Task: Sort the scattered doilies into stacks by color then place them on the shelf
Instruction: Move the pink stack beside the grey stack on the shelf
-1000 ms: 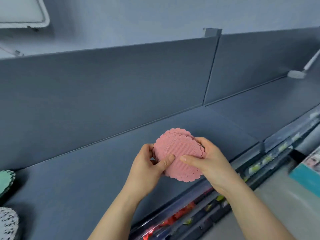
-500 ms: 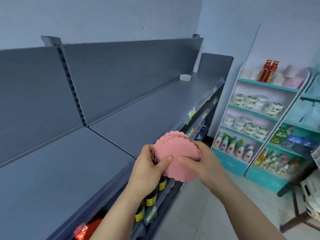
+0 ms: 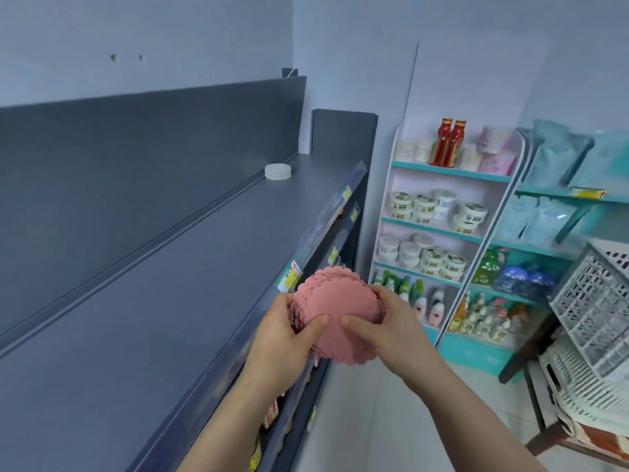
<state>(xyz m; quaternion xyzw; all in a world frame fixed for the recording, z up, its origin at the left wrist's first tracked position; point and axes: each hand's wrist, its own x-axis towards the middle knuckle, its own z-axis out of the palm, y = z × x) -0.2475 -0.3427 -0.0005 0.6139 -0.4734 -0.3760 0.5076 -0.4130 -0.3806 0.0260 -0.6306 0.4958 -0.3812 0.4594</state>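
A stack of pink scalloped doilies (image 3: 335, 301) is held between both hands, just past the front edge of the dark grey shelf (image 3: 163, 301). My left hand (image 3: 282, 338) grips its left side with the thumb on top. My right hand (image 3: 388, 330) grips its right side, thumb on top too. A small stack of white doilies (image 3: 278, 172) lies at the far end of the shelf near the back panel.
A white and teal display rack (image 3: 442, 233) with jars and bottles stands ahead on the right. White plastic baskets (image 3: 592, 321) are stacked at the far right. Bottles sit on the lower shelf below my left arm (image 3: 269, 413).
The view has swung to the right along the shelf; the green and white stacks at the left have left the frame. Both hands keep the same hold on the pink stack.
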